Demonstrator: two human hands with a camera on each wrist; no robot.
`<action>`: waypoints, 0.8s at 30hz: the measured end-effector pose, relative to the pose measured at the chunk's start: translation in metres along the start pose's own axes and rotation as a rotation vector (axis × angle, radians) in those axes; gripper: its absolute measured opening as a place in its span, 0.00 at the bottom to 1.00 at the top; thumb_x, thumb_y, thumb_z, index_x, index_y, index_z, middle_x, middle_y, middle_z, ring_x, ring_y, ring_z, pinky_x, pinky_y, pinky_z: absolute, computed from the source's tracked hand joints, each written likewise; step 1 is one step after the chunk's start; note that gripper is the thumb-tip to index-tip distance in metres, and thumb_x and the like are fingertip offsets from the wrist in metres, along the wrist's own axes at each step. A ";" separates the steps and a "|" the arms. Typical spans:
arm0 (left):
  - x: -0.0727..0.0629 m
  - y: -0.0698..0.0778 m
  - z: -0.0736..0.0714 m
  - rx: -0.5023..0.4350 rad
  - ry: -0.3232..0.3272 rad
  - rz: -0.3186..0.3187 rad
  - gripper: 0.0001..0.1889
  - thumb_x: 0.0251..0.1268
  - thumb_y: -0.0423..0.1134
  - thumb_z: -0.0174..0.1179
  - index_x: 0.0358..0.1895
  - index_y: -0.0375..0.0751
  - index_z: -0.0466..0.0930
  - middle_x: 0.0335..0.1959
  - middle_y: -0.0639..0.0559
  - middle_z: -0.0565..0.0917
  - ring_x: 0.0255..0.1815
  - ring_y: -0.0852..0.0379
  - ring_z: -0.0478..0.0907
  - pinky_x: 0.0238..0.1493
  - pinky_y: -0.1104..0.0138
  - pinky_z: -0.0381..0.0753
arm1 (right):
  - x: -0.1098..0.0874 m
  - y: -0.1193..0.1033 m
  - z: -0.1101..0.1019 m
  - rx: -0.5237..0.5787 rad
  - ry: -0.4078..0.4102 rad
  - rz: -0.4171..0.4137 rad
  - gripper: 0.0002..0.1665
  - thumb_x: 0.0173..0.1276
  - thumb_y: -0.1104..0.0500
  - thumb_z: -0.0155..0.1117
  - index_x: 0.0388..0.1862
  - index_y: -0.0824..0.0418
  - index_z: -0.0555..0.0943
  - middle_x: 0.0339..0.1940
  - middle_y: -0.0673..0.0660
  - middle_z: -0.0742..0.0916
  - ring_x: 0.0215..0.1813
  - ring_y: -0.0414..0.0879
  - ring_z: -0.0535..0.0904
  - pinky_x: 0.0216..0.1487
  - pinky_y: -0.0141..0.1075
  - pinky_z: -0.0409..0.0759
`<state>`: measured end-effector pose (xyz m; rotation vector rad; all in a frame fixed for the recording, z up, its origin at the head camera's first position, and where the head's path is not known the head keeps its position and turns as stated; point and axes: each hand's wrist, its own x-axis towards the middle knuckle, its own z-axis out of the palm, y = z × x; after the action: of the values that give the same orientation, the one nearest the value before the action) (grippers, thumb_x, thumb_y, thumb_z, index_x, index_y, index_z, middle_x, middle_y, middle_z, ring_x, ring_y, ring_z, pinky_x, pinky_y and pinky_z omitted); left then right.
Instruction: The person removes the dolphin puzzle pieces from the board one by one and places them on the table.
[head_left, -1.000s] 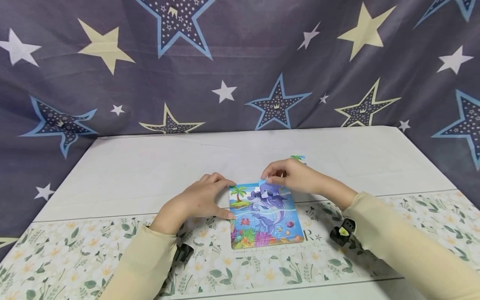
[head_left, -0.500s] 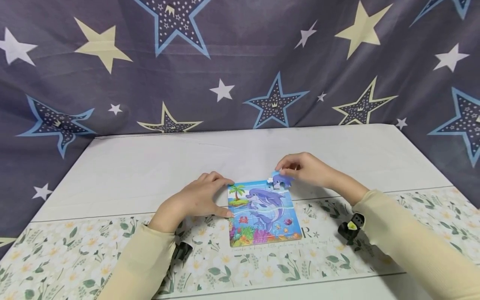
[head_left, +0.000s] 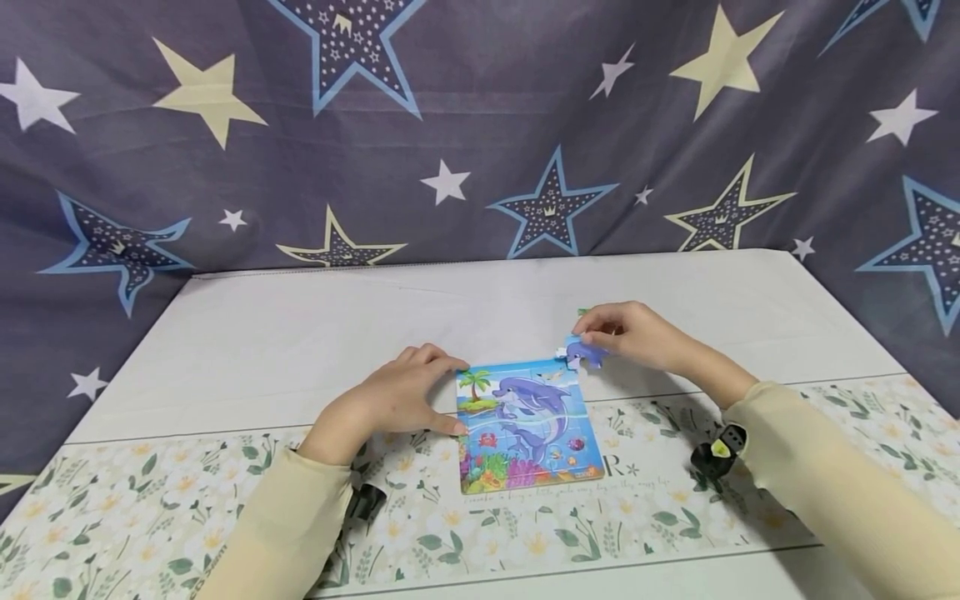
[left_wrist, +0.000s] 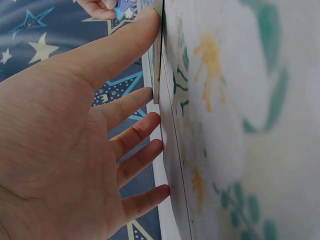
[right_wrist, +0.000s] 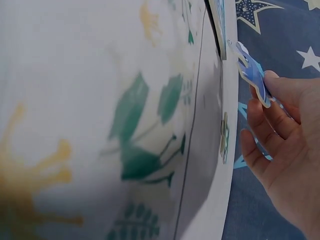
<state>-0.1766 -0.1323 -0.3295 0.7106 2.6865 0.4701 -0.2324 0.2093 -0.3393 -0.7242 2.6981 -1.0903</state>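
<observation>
A dolphin jigsaw puzzle (head_left: 525,429) lies flat on the table, with a palm tree, a crab and coral in its picture. My left hand (head_left: 408,392) rests at its left side, thumb and index finger touching the edge near the upper left corner. In the left wrist view, the fingers of the left hand (left_wrist: 65,115) are spread and fairly straight. My right hand (head_left: 630,333) pinches a puzzle piece (head_left: 585,354) showing a blue-purple dolphin head, held just above the puzzle's upper right corner. The right wrist view shows this puzzle piece (right_wrist: 252,75) tilted between thumb and fingers.
Another puzzle piece (right_wrist: 225,137) lies on the white table beneath the right hand, mostly hidden in the head view. A flowered runner (head_left: 405,517) crosses the table under the puzzle. Dark star-patterned cloth (head_left: 480,108) hangs behind the table.
My right hand has carried the dolphin-head piece off the puzzle's top part, rightward and slightly away, uncovering the large dolphin's head. The left hand has stayed at the puzzle's left edge.
</observation>
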 end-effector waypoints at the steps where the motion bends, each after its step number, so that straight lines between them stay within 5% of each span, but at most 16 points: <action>1: 0.000 0.000 0.000 0.000 0.000 0.000 0.44 0.54 0.61 0.71 0.74 0.50 0.66 0.68 0.48 0.66 0.70 0.44 0.60 0.68 0.44 0.63 | 0.000 0.001 -0.001 0.001 0.002 0.001 0.08 0.74 0.61 0.61 0.46 0.60 0.86 0.33 0.51 0.86 0.29 0.45 0.73 0.29 0.33 0.73; 24: 0.000 0.001 0.001 -0.004 0.006 -0.010 0.44 0.55 0.60 0.71 0.74 0.51 0.66 0.68 0.49 0.66 0.71 0.44 0.60 0.69 0.45 0.62 | -0.008 0.023 -0.025 -0.086 0.099 0.056 0.10 0.73 0.59 0.63 0.47 0.62 0.86 0.34 0.53 0.87 0.31 0.47 0.74 0.30 0.35 0.72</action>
<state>-0.1756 -0.1310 -0.3300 0.6950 2.6929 0.4756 -0.2418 0.2432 -0.3370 -0.6194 2.8458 -1.0285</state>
